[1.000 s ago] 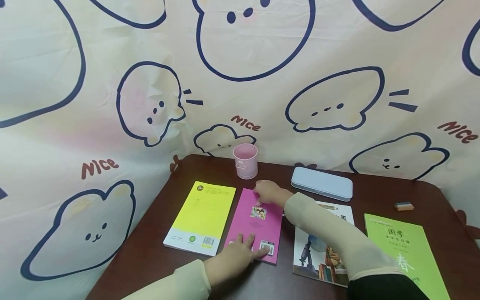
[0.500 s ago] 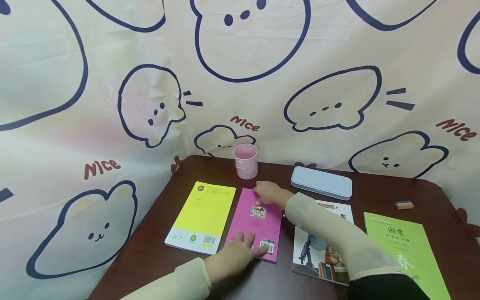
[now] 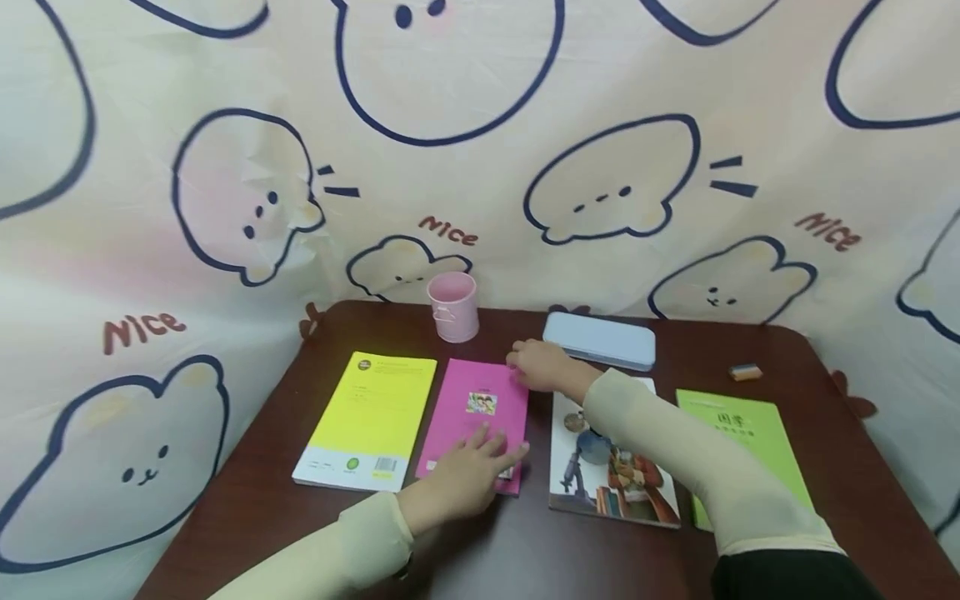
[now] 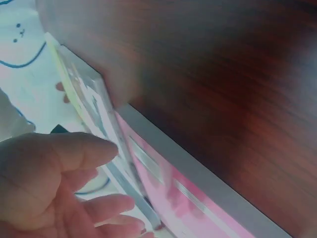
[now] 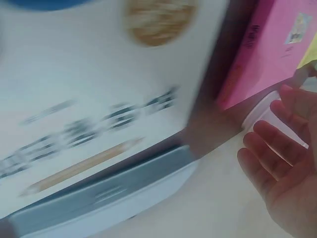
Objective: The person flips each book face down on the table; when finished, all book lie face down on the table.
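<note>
Table (image 3: 247, 500), pink book (image 3: 468, 408) partly hand-covered

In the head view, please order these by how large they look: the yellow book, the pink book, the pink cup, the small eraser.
1. yellow book, though it lies nearer than the cup and eraser
2. pink book, partly covered by the left hand
3. pink cup
4. eraser

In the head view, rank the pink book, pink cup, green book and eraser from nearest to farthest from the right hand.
From the right hand:
1. Pink book, touched at its far right corner.
2. Pink cup, behind, to the left.
3. Green book, to the right, nearer the person.
4. Eraser, far right.
</note>
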